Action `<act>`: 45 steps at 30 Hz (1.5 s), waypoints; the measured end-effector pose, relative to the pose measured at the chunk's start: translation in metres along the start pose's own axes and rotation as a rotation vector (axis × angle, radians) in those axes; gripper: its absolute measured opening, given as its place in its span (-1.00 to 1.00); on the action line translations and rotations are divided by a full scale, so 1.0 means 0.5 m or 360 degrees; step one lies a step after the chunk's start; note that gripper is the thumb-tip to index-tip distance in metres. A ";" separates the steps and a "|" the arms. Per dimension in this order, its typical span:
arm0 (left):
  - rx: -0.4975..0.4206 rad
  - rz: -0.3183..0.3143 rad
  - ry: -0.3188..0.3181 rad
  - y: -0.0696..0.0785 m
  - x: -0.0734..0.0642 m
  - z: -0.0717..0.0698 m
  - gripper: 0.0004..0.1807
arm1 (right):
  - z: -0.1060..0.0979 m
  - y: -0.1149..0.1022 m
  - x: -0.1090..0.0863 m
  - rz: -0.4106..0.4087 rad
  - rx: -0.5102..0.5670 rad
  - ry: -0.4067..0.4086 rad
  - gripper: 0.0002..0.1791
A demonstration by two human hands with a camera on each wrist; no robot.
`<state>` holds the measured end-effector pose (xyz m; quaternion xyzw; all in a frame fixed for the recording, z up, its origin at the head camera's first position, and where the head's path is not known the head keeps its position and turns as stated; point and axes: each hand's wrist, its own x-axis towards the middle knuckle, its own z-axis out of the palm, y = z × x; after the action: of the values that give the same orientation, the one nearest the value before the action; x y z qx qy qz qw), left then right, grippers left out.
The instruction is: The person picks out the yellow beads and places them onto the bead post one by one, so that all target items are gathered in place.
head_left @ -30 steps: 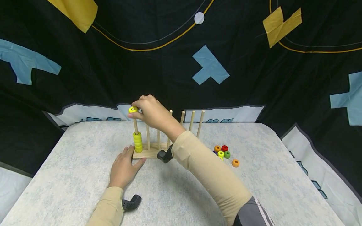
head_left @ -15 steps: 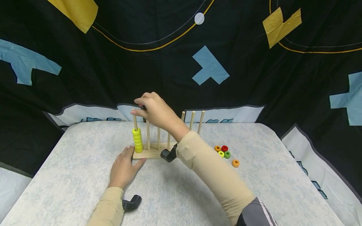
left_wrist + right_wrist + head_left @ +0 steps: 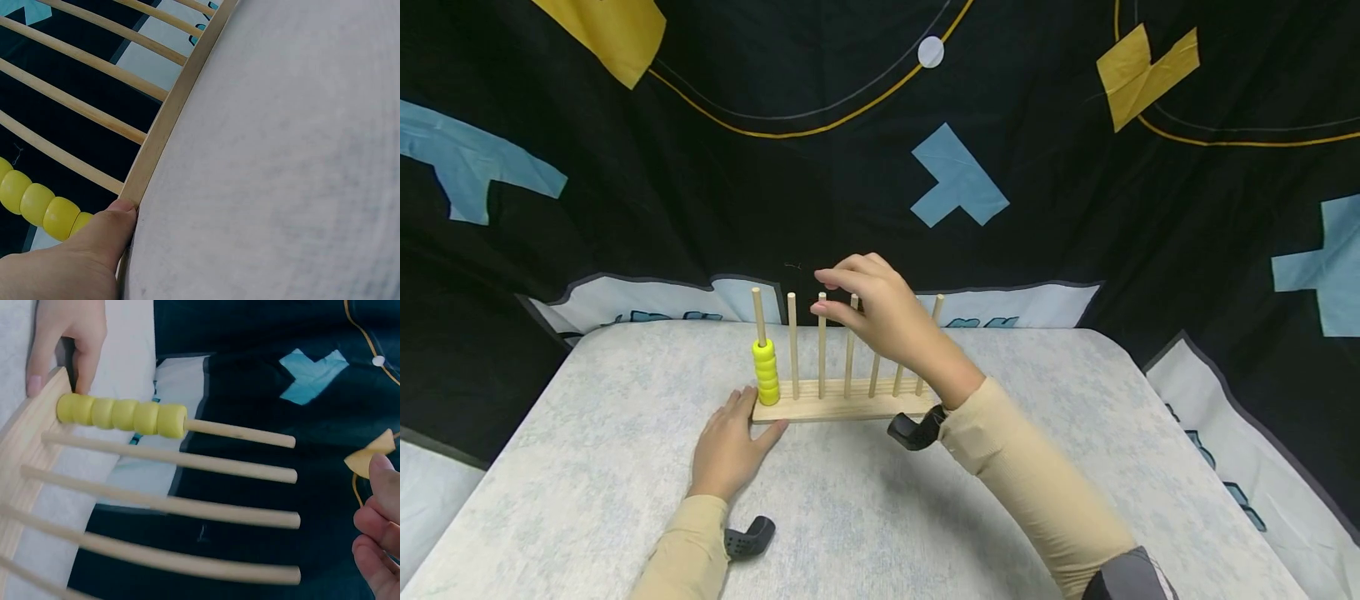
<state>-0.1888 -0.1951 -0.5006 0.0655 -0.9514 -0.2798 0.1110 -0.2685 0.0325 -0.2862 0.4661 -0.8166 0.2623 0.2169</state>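
A wooden peg stand with several upright pegs rests on the table. Yellow beads are stacked on its leftmost peg, whose upper part is bare; the other pegs carry none. My left hand grips the left end of the base, thumb along the front edge and fingers round the end. Up near the tops of the middle pegs, my right hand holds nothing, its thumb and fingers apart. In the right wrist view the yellow stack starts right at the base.
A pale mottled cloth covers the table. Behind it hangs a dark curtain with blue and yellow shapes. Each wrist wears a black camera mount, such as the left one.
My right hand let go of a yellow bead, which dropped down the left peg onto the stack, then moved right. Its sleeve now hides the loose coloured beads. My left hand stayed put.
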 end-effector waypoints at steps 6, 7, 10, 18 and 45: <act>-0.0011 0.0025 0.0003 -0.003 0.001 0.000 -0.09 | -0.034 0.031 -0.074 0.0002 0.0005 0.0072 -0.59; -0.0012 0.0028 0.0002 -0.004 0.001 0.000 -0.09 | -0.039 0.037 -0.088 0.0010 0.0006 0.0073 -0.59; -0.0006 0.0031 0.0002 -0.007 0.002 -0.001 -0.10 | -0.050 0.056 -0.137 0.0035 -0.0014 0.0093 -0.61; -0.0019 0.0035 -0.0009 -0.007 0.006 -0.003 -0.08 | -0.054 0.117 -0.322 0.0382 -0.0133 0.0027 -0.62; -0.0019 0.0041 0.0014 -0.004 0.004 0.000 -0.09 | 0.022 0.246 -0.521 0.0969 -0.0112 -0.0243 -0.56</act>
<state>-0.1909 -0.1970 -0.5015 0.0539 -0.9500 -0.2836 0.1191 -0.2544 0.2466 -0.4786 0.2108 -0.9411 0.2510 0.0827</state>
